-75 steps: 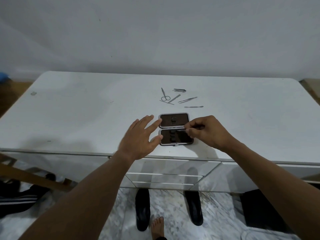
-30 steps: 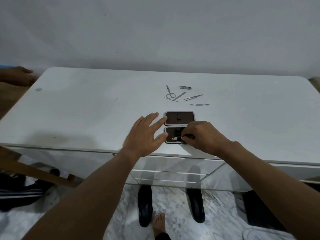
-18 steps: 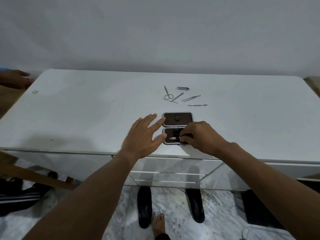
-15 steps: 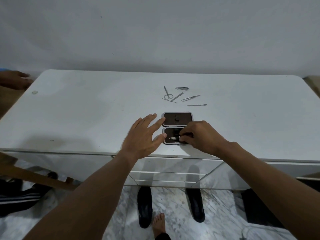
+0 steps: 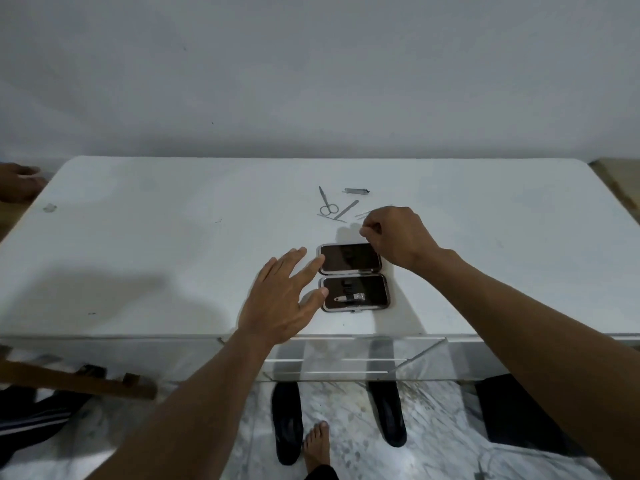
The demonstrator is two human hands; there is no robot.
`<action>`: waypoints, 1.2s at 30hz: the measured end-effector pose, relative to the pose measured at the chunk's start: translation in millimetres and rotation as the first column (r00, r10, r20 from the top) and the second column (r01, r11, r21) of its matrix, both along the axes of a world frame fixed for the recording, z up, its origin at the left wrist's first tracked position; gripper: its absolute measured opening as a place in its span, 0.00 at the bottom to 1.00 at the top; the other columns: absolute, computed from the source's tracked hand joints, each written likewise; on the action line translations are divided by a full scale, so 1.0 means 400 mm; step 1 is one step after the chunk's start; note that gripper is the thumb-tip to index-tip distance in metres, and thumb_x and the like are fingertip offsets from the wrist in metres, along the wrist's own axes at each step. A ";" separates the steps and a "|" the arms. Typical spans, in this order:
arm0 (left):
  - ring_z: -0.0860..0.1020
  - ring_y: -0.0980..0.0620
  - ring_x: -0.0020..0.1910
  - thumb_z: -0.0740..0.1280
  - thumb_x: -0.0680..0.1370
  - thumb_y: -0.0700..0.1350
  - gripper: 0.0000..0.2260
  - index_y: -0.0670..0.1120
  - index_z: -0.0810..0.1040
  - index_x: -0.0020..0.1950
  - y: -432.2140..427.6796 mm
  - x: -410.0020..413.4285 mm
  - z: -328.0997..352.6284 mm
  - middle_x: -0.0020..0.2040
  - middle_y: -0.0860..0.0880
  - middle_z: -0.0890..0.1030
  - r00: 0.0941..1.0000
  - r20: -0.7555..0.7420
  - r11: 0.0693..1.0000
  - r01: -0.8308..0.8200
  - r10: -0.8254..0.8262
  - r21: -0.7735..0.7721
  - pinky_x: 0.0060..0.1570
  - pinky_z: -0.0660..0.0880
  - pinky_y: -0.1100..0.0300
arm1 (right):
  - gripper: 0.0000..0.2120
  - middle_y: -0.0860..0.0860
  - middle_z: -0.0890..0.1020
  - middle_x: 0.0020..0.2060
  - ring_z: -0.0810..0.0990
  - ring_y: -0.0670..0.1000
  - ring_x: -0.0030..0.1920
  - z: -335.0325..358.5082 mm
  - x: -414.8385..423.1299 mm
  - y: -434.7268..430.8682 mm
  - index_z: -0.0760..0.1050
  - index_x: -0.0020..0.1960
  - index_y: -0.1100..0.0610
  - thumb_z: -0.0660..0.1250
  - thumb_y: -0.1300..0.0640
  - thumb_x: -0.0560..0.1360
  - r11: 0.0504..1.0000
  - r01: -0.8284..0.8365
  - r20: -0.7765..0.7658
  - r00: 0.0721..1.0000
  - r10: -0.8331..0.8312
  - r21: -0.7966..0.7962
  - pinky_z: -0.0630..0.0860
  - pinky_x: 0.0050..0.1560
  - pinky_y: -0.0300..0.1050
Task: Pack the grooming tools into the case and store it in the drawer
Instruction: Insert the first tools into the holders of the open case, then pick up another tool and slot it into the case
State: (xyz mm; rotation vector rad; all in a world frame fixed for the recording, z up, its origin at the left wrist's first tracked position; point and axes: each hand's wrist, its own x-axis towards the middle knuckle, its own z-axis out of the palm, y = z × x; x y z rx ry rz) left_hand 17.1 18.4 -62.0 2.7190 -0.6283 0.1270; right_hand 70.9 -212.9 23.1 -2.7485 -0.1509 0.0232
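Note:
The open grooming case (image 5: 353, 276) lies near the front edge of the white table (image 5: 173, 244), dark lining up. Its near half holds a small silver clipper (image 5: 349, 298); the far half looks empty. My left hand (image 5: 280, 299) rests flat with fingers spread, fingertips at the case's left edge. My right hand (image 5: 394, 237) hovers over the far right corner of the case, fingers curled in a pinch with nothing visible in them. Beyond it lie scissors (image 5: 326, 206), a flat file (image 5: 346, 209), a second clipper (image 5: 356, 191) and thin tweezers (image 5: 367, 213), partly hidden by that hand.
Glossy drawer fronts (image 5: 353, 362) sit under the table's front edge. Another person's hand (image 5: 17, 183) rests at the far left corner. Black slippers (image 5: 285, 420) and my bare foot (image 5: 317, 445) are on the marble floor; a wooden bar (image 5: 69, 379) runs at lower left.
My right hand has let go of the clipper in the near half and moved up and away toward the loose tools. My left hand has stayed by the case.

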 end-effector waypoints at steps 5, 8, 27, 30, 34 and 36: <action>0.58 0.53 0.75 0.53 0.79 0.61 0.25 0.56 0.61 0.75 -0.002 0.002 0.014 0.76 0.50 0.63 0.999 -0.037 1.000 -0.008 0.007 -0.021 0.73 0.56 0.51 | 0.09 0.59 0.84 0.46 0.81 0.61 0.48 -0.003 0.151 0.008 0.80 0.49 0.63 0.62 0.61 0.76 0.992 0.092 -0.002 0.996 -0.092 -0.088 0.78 0.50 0.52; 0.56 0.53 0.76 0.52 0.79 0.62 0.26 0.57 0.60 0.76 -0.003 0.004 0.018 0.76 0.51 0.61 0.998 -0.065 1.000 -0.007 0.007 -0.009 0.73 0.56 0.49 | 0.10 0.61 0.82 0.50 0.80 0.63 0.51 -0.012 0.231 0.012 0.79 0.52 0.64 0.61 0.66 0.74 0.981 0.148 -0.021 0.988 -0.152 -0.126 0.78 0.53 0.54; 0.55 0.53 0.76 0.53 0.78 0.61 0.26 0.57 0.60 0.76 -0.005 0.004 0.021 0.76 0.51 0.62 0.997 -0.074 1.000 -0.014 0.015 0.012 0.73 0.55 0.49 | 0.15 0.54 0.85 0.47 0.78 0.53 0.45 0.003 0.254 -0.011 0.80 0.56 0.58 0.71 0.64 0.70 0.952 0.240 -0.120 0.968 -0.220 0.190 0.75 0.50 0.45; 0.56 0.53 0.75 0.53 0.78 0.61 0.26 0.57 0.61 0.75 -0.008 0.003 0.026 0.76 0.50 0.63 0.998 -0.052 0.999 -0.023 0.024 0.026 0.73 0.56 0.50 | 0.13 0.54 0.85 0.52 0.82 0.53 0.50 0.022 0.210 -0.014 0.83 0.56 0.57 0.70 0.62 0.72 0.949 0.215 -0.083 0.976 -0.201 0.232 0.74 0.53 0.41; 0.59 0.52 0.74 0.54 0.78 0.61 0.25 0.57 0.62 0.75 -0.008 -0.002 0.026 0.75 0.50 0.64 0.999 -0.032 0.999 -0.029 0.029 0.022 0.72 0.57 0.50 | 0.09 0.52 0.86 0.51 0.81 0.50 0.48 0.038 0.127 -0.020 0.84 0.52 0.57 0.69 0.62 0.73 0.951 0.184 -0.050 0.983 -0.178 0.250 0.69 0.50 0.36; 0.60 0.51 0.74 0.55 0.78 0.61 0.25 0.57 0.63 0.74 -0.008 -0.002 0.019 0.74 0.49 0.65 1.000 -0.013 1.000 -0.028 0.028 0.015 0.72 0.57 0.50 | 0.09 0.51 0.86 0.50 0.79 0.46 0.44 0.037 0.079 -0.025 0.84 0.51 0.56 0.69 0.61 0.73 0.950 0.181 -0.045 0.983 -0.175 0.255 0.69 0.49 0.36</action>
